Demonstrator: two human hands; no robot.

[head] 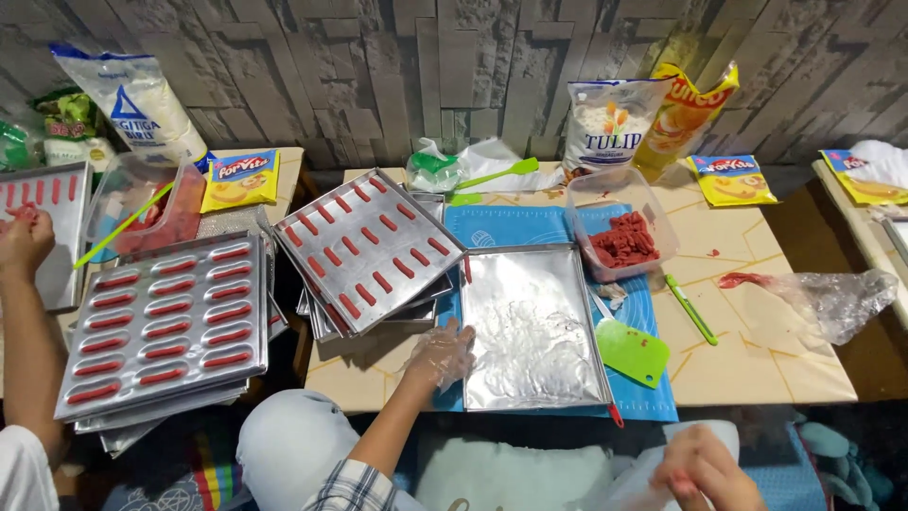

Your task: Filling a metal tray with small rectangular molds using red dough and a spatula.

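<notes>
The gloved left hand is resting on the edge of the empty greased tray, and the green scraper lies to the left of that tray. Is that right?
Not quite. The head view shows the gloved left hand at the edge of the empty greased tray, but the green scraper lies to the right of that tray, on the blue mat.

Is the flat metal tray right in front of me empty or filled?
Empty: the flat tray shows only a bare greased surface, no red pieces. The gloved left hand rests at its edge.

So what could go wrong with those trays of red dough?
The tilted tray leans on a stack beside the gloved left hand; a nudge might slide it and spill its red strips. The green scraper overhangs the greased tray edge and could get knocked. The right hand is away, steadying nothing.
</notes>
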